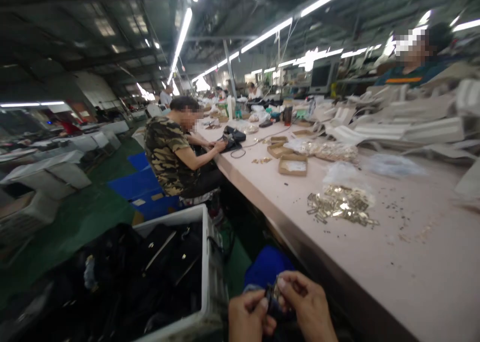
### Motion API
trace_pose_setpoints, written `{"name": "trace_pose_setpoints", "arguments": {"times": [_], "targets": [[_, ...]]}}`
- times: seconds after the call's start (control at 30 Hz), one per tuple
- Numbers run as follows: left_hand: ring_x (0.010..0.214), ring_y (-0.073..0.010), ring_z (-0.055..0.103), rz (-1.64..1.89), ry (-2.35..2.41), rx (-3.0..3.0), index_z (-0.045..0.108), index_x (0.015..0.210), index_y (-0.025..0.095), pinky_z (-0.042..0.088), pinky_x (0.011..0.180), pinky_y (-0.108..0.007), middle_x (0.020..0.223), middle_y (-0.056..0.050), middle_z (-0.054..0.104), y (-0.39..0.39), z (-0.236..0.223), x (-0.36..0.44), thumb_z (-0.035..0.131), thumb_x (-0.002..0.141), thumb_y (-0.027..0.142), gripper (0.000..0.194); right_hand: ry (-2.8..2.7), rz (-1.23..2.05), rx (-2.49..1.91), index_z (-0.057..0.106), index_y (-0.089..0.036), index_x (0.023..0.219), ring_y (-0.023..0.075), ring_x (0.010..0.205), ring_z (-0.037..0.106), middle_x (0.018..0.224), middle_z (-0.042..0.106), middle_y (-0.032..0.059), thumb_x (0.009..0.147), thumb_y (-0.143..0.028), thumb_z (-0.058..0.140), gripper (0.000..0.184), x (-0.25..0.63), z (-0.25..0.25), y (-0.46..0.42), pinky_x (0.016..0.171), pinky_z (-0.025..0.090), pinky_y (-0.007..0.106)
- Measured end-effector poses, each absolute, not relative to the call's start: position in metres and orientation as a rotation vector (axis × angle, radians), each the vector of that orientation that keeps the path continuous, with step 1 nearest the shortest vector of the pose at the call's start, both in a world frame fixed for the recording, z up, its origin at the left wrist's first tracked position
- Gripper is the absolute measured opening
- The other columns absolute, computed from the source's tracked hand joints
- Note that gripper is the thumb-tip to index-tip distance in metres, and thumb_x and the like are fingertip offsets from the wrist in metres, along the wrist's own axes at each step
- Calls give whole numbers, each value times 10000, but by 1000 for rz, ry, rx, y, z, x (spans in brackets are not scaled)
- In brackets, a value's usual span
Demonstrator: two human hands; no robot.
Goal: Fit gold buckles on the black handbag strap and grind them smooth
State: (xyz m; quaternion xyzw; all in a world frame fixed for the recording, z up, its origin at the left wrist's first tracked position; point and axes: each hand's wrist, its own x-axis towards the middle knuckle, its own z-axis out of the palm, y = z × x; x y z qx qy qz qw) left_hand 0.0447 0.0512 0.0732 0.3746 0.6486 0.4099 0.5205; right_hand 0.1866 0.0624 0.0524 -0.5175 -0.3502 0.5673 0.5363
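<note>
Low in front of me, beside the table edge, my left hand (pixel 247 316) pinches a dark strap-like piece (pixel 270 304). My right hand (pixel 309 302) is closed on a small gold-coloured metal fitting (pixel 276 287), which meets the dark piece between my fingertips. Blur and fingers hide how the two are joined. On the table (pixel 262 184) lies a pile of similar shiny rectangular metal fittings (pixel 339 207), partly under a clear plastic bag (pixel 347 174).
To the left stands a white crate (pixel 205 262) full of black items (pixel 157 272) with metal parts. Small cardboard boxes (pixel 292 166), tiny dark bits (pixel 397 209) and pale strips (pixel 405 132) lie on the table. A co-worker in camouflage (pixel 165 154) sits further along; another person (pixel 416 72) is across.
</note>
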Motion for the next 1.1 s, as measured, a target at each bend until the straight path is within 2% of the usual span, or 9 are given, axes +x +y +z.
{"name": "trace_pose_setpoints", "arguments": {"times": [0.03,0.2,0.37,0.5,0.7,0.87,1.1], "targets": [[519,-159,661,966,1525,894,794,846,95,523,479,-248,659,-75,740,49,68,43,810,808,428,335,-845,1326,-1244,783,-147,863,185,560,601,633,684,70,701,-568,845,456,187,55,60,577,508,293],[530,-157,704,1017,1383,866,823,978,44,540,484,-212,725,-136,780,42,55,38,734,796,330,351,-843,1379,-1237,777,-129,881,175,586,611,675,702,73,741,-526,838,424,182,63,60,587,525,286],[555,-135,708,1014,1310,881,828,963,54,566,522,-195,763,-124,774,41,58,36,644,826,240,295,-872,1407,-1220,768,-122,852,161,580,615,658,691,60,743,-512,850,413,174,60,58,564,527,264],[565,-137,705,1019,1285,885,831,931,65,582,543,-204,741,-112,761,41,55,33,662,846,260,272,-856,1392,-1303,771,-128,860,172,581,641,670,707,59,725,-539,862,442,171,55,56,565,555,269],[577,-133,704,1024,1221,871,838,973,80,596,561,-211,721,-71,739,39,53,31,704,854,277,266,-857,1389,-1370,783,-124,902,204,581,674,706,731,76,718,-549,866,471,170,47,52,590,604,315],[591,-154,729,1007,1214,861,832,1011,74,612,584,-234,724,-79,745,39,51,30,700,891,328,310,-848,1392,-1378,781,-127,922,232,614,710,721,744,91,730,-543,865,466,167,45,51,633,629,336],[623,-172,754,994,1230,875,822,1062,73,621,585,-238,796,-102,772,37,52,29,680,874,249,295,-858,1391,-1370,776,-125,891,216,608,709,723,748,88,727,-526,871,443,170,49,51,630,629,316]]}}
